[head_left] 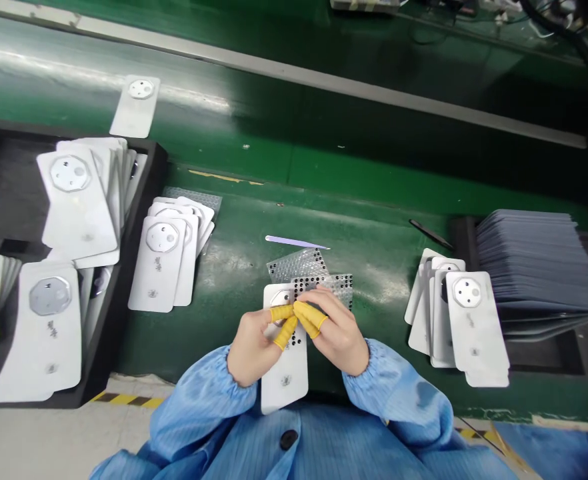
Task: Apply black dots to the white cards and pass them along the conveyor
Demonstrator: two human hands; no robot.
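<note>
Yellow finger cots cover fingertips on both hands, which meet above a white panel at the table's front edge. My left hand is pinched closed; whatever its fingertips hold is too small to make out. Touching it, my right hand also has its thumb and finger pressed together, their contents hidden. Clear sheets with small black dots lie at the panel's upper end, partly beneath my right hand. Beyond them rests a thin lilac tool.
Left, a black tray bears white panels, with a panel stack beside it. One panel lies farther back. On the right are more panels, black tweezers and a tray of grey sheets.
</note>
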